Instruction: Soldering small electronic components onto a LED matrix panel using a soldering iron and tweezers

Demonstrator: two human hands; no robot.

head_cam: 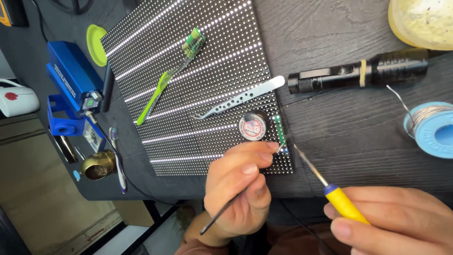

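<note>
The left hand [240,186] comes up from the lower edge with its back toward the camera, fingers curled and pinching a thin black-handled tool [222,212] whose metal tip lies at the lower right corner of the dotted black panel [188,85]. The handle runs down and left across the palm side and sticks out below the wrist. The right hand [401,222] enters from the lower right, thumb and fingers closed around the yellow grip of a soldering iron [325,182]; its slim dark shaft slants up and left, the tip just beside the panel's corner and close to the other tool's tip. A small green strip [280,130] stands at that edge of the panel, next to a small round reel [253,126] resting on the panel. Silver tweezers [240,98] and a green toothbrush [172,73] lie higher on the panel. On the dark wooden table [339,127] a black flashlight [358,73] lies above the hands, and a blue spool of solder wire [432,125] sits at the right. A blue box [71,75] and a brass holder [98,165] stand to the left.
</note>
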